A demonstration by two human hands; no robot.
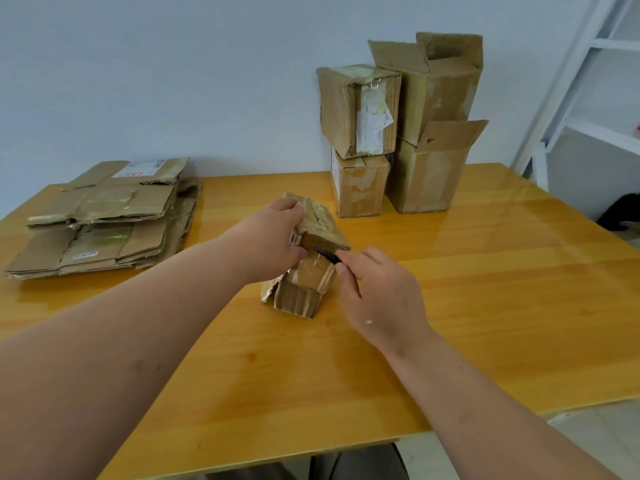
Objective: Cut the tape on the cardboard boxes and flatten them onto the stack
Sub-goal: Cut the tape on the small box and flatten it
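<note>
Centrally, small box (taped) between both hands, cutter against it.

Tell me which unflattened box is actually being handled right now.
The small box at table centre: left hand grips it, right hand puts a black cutter to it. The four against the wall stand untouched.

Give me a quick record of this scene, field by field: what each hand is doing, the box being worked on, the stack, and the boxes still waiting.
left hand: grips the top of the box
right hand: holds a black cutter, tip at the box
box: small, taped, standing on the table, mid-table
stack: flattened cardboard, far left of the table
waiting boxes: four at the back by the wall, piled two high; the right two have open flaps
</note>
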